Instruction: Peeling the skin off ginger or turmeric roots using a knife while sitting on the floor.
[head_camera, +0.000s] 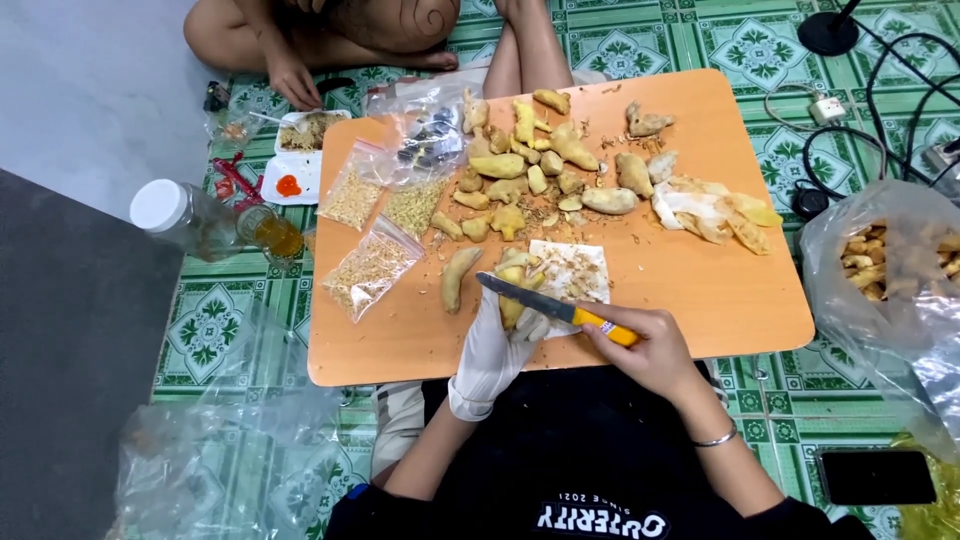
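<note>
My left hand (492, 348), in a white glove, holds a yellowish piece of ginger (513, 290) over the near edge of an orange board (700, 290). My right hand (645, 345) grips a knife (545, 305) by its yellow handle, the blade lying across the ginger. Just beyond the ginger lies a white paper (575, 270) sprinkled with peel scraps. Several peeled ginger pieces (530, 170) are heaped at the board's far middle.
Small clear bags of shredded bits (372, 265) lie on the board's left. A big plastic bag of ginger (890, 265) stands right, a phone (877, 476) near it. A jar (185, 215) and a glass (272, 232) stand left. Another person's hand (293, 85) rests by food trays (298, 150).
</note>
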